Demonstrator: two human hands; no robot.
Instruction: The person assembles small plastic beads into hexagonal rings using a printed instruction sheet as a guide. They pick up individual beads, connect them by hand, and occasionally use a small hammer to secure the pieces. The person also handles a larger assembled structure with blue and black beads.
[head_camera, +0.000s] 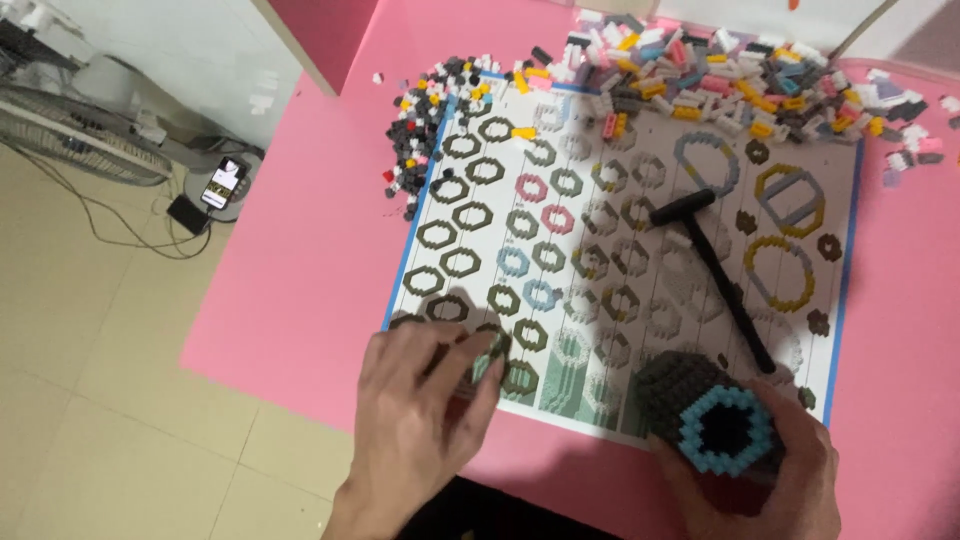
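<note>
Mid-build: right hand (760, 480) fingers wrapped round grey-blue model (712, 412) at table's near edge — left hand (425, 420) fingers narrow, pinching at ring (497, 343) on sheet (845, 260). Next move, likely: lift ring cleanly, align over model.

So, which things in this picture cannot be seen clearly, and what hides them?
- Head view: the sheet corner under the left hand is covered; whether its fingers pinch a piece cannot be told.
- The brick cylinder lower side is hidden by the right hand, itself cut by the bottom edge.
- The loose bricks are too small to tell shapes; the top edge cuts the pile.
- The phone screen is too small.
</note>
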